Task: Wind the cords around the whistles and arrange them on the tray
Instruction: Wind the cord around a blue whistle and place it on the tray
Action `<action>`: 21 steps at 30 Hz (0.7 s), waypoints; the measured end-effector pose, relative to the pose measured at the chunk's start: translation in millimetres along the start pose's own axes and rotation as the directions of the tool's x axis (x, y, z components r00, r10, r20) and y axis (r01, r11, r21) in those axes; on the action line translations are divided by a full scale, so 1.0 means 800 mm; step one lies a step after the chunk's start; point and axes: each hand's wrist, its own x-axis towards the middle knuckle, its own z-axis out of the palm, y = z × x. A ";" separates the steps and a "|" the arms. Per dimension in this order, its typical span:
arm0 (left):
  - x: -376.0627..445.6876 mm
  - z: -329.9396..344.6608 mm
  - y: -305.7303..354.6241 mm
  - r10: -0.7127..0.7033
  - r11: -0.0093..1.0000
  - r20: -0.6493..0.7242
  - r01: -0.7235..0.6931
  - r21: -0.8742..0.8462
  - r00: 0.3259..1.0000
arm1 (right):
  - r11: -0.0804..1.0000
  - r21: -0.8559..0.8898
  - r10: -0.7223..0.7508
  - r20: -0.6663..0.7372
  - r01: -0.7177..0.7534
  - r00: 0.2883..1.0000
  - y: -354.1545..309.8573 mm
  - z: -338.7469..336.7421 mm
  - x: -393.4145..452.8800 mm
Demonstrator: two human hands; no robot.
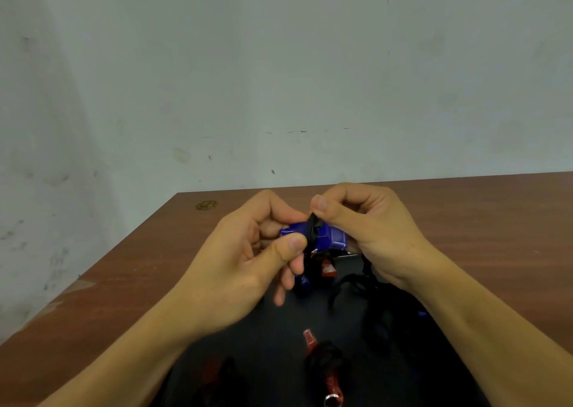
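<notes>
I hold a blue whistle above the black tray. My left hand pinches its left end between thumb and fingers. My right hand pinches the black cord that wraps round the whistle's middle. A red whistle wound in black cord lies on the tray near the bottom edge. Another red whistle and a blue whistle lie on the tray just below my hands. Loose black cord trails on the tray under my right wrist.
The tray sits on a brown wooden table whose left edge runs diagonally. A pale wall stands right behind the table. A small brass fitting sits near the table's far left corner. A dim red whistle lies at the tray's lower left.
</notes>
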 end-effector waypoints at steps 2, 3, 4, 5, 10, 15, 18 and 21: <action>-0.001 0.004 0.003 0.020 0.998 -0.003 -0.020 -0.053 1.000 | 0.992 0.114 0.054 0.016 -0.056 0.998 -0.004 0.002 -0.001; -0.001 0.006 0.005 0.029 0.996 0.000 -0.029 -0.085 1.000 | 0.987 0.146 0.071 0.033 -0.075 0.997 -0.005 0.004 -0.002; -0.001 0.008 0.006 0.038 0.992 0.004 -0.037 -0.119 0.999 | 0.983 0.165 0.071 0.044 -0.077 0.997 -0.005 0.005 -0.002; 0.000 0.010 0.007 0.042 0.988 0.004 -0.041 -0.147 0.999 | 0.980 0.187 0.069 0.042 -0.076 0.997 -0.006 0.006 -0.002; 0.003 0.013 0.004 0.007 0.967 -0.054 -0.020 -0.252 0.999 | 0.983 0.153 0.111 -0.025 -0.106 0.994 0.002 0.012 0.002; 0.005 0.012 0.003 -0.069 0.928 -0.119 0.020 -0.372 0.991 | 0.986 0.039 0.164 -0.029 -0.163 0.986 0.014 0.014 0.003; 0.006 0.009 0.005 -0.123 0.891 -0.155 0.040 -0.452 0.980 | 0.988 0.011 0.153 -0.007 -0.153 0.988 0.019 0.014 0.002; 0.008 0.009 0.005 -0.152 0.876 -0.187 0.044 -0.481 0.971 | 0.994 -0.073 0.077 0.014 -0.076 0.997 0.023 0.016 0.002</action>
